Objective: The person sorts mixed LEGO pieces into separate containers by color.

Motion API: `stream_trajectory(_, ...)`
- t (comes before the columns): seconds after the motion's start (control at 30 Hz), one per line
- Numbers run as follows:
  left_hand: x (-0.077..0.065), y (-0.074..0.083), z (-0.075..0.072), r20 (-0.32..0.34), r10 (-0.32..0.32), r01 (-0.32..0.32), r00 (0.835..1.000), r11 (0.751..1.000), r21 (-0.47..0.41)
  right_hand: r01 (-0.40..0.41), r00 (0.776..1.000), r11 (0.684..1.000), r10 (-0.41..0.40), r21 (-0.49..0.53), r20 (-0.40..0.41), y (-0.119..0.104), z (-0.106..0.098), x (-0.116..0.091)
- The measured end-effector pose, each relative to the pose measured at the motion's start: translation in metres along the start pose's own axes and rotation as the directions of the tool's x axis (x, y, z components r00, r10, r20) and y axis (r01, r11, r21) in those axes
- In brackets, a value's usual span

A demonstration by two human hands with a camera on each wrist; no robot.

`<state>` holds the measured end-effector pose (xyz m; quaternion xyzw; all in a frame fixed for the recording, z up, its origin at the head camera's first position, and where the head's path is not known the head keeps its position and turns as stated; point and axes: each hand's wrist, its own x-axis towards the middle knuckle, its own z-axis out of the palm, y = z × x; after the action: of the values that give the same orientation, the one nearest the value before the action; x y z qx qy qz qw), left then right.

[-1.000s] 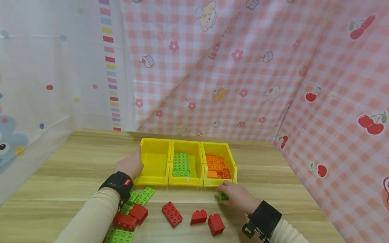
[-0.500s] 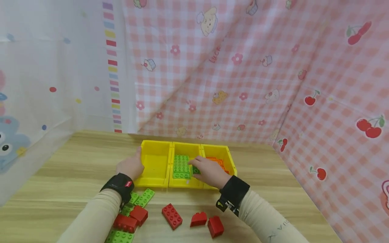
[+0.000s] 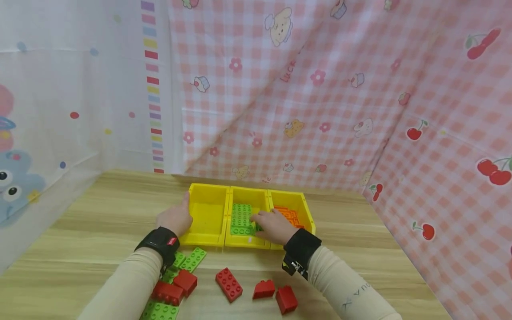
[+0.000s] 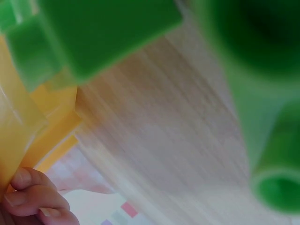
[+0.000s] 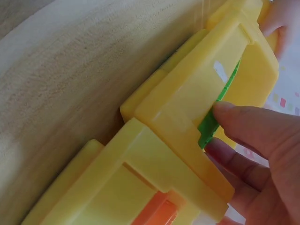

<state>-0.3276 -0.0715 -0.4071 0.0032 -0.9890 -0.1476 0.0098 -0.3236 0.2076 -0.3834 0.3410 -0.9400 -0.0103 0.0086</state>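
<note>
Three yellow bins stand joined in a row in the head view. My left hand (image 3: 174, 218) grips the outer side wall of the left bin (image 3: 206, 217), its fingers (image 4: 40, 199) against the yellow plastic in the left wrist view. Over the middle bin (image 3: 246, 194), my right hand (image 3: 276, 226) pinches a green building block (image 5: 209, 123) between thumb and fingers, low in the bin. Beside it in that bin lie light-green studded blocks (image 3: 242, 215). Orange blocks (image 3: 289, 215) fill part of the right bin (image 3: 307, 211), partly hidden by my right hand.
Before the bins lie a red eight-stud block (image 3: 229, 284), a red sloped block (image 3: 264, 289) and a red block (image 3: 286, 299). More red blocks (image 3: 168, 292) and green blocks (image 3: 194, 259) crowd by my left forearm. Patterned cloth (image 3: 256, 89) hangs behind.
My right hand has carried the green block from the table before the right bin, leftward and up, down into the middle bin. The left hand keeps its hold on the left bin.
</note>
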Motion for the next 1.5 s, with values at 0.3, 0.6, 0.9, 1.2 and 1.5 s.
stream_trajectory(0.3, -0.004, 0.0, 0.003, -0.007, -0.019, 0.019, 1.0, 1.0, 0.009, 0.051, 0.999, 0.999, -0.051, 0.013, 0.001, 0.0, 0.008, -0.005)
stream_trajectory(0.6, -0.004, -0.002, 0.003, 0.001, -0.021, 0.021, 1.0, 1.0, 0.012, -0.187, 0.914, 0.958, 0.251, 0.217, -0.319, 0.062, 0.027, -0.034)
stream_trajectory(0.9, -0.001, 0.004, 0.0, -0.009, 0.002, -0.002, 1.0, 1.0, 0.001, -0.344, 0.869, 0.907, 0.405, 0.242, -0.284, 0.095, 0.05, -0.049)
stream_trajectory(1.2, 0.01, -0.009, -0.012, 0.132, 0.051, -0.047, 0.99, 0.998, -0.034, -0.456, 0.828, 0.869, 0.494, 0.194, -0.265, 0.09, 0.05, -0.037)
stream_trajectory(1.5, -0.031, -0.025, -0.037, 0.088, 0.295, -0.303, 0.951, 0.948, 0.097, -0.448, 0.837, 0.884, 0.466, 0.129, -0.286, 0.088, 0.05, -0.041)
